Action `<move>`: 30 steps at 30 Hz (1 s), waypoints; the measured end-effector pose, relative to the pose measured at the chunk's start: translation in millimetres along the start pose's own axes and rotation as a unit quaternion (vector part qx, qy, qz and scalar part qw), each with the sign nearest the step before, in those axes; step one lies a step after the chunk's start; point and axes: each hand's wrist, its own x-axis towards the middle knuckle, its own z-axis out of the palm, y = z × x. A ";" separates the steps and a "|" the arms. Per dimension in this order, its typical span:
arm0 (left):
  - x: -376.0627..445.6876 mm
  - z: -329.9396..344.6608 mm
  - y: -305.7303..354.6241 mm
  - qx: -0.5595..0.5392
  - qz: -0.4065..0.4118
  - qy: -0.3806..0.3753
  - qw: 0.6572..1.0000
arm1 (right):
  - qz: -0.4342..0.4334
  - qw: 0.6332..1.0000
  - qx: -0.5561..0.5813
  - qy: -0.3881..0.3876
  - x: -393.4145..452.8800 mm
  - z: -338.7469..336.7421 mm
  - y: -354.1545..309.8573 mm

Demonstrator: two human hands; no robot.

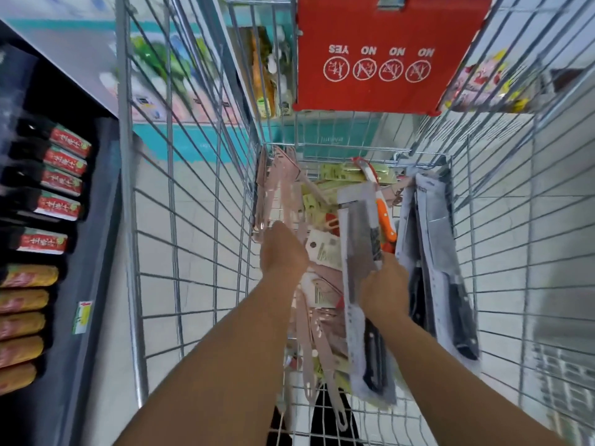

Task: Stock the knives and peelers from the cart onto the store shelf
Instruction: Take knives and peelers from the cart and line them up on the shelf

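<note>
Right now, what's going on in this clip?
A person is reaching into a wire shopping cart full of packaged knives and peelers. The right hand grips a carded cleaver, lifting it from the pile. The left hand reaches down among the pink packaged knives; what it holds is hidden. More black-handled knives lie along the cart's right side.

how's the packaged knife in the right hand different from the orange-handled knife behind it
The packaged knife has a dark handle and a grey card backing; the orange-handled knife shows none. The right hand grips the packaged one, lifted; the orange one lies in the cart, untouched. Both point lengthwise along the cart.
</note>
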 end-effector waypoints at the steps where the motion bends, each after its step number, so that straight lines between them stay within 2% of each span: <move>1: 10.4 -1.8 3.2 0.017 -0.005 0.003 1.000 | -0.001 1.000 0.009 0.014 1.9 0.6 1.9; 6: 48.6 -4.1 8.3 0.097 0.001 0.030 0.995 | 0.051 0.997 -0.005 0.049 9.0 -1.3 6.2; 7: 52.3 -2.1 8.2 0.126 0.028 0.048 0.990 | 0.057 0.996 -0.033 0.056 9.1 -1.9 6.2; 9: 56.9 3.7 11.3 0.223 0.155 0.077 0.959 | 0.050 0.990 -0.110 0.070 10.3 -3.3 5.6; 11: 60.4 12.7 19.0 0.280 0.289 0.044 0.915 | 0.000 0.981 -0.179 0.070 13.8 -6.1 0.9; 12: 61.7 15.5 25.1 0.283 0.319 0.008 0.904 | -0.046 0.976 -0.204 0.052 17.5 -5.9 -2.7; 14: 67.2 19.8 35.2 0.302 0.347 -0.055 0.886 | -0.144 0.959 -0.242 -0.010 28.3 -2.1 -12.8; 16: 71.8 21.4 40.3 0.349 0.373 -0.081 0.856 | -0.219 0.937 -0.266 -0.055 39.8 4.1 -22.3; 19: 74.6 14.4 40.8 0.394 0.383 -0.057 0.834 | -0.225 0.933 -0.277 -0.053 57.3 11.4 -25.1; 22: 75.9 2.1 34.8 0.430 0.321 -0.003 0.844 | -0.192 0.922 -0.335 -0.010 69.3 13.5 -21.4; 25: 68.6 -2.7 21.6 0.423 0.283 0.012 0.860 | -0.180 0.915 -0.360 0.014 71.3 9.9 -25.9; 27: 56.5 2.0 11.6 0.372 0.264 0.007 0.890 | -0.145 0.927 -0.346 0.010 70.0 6.2 -39.1; 30: 33.6 16.6 -4.2 0.278 0.180 -0.012 0.943 | -0.089 0.948 -0.304 0.008 74.8 15.5 -57.3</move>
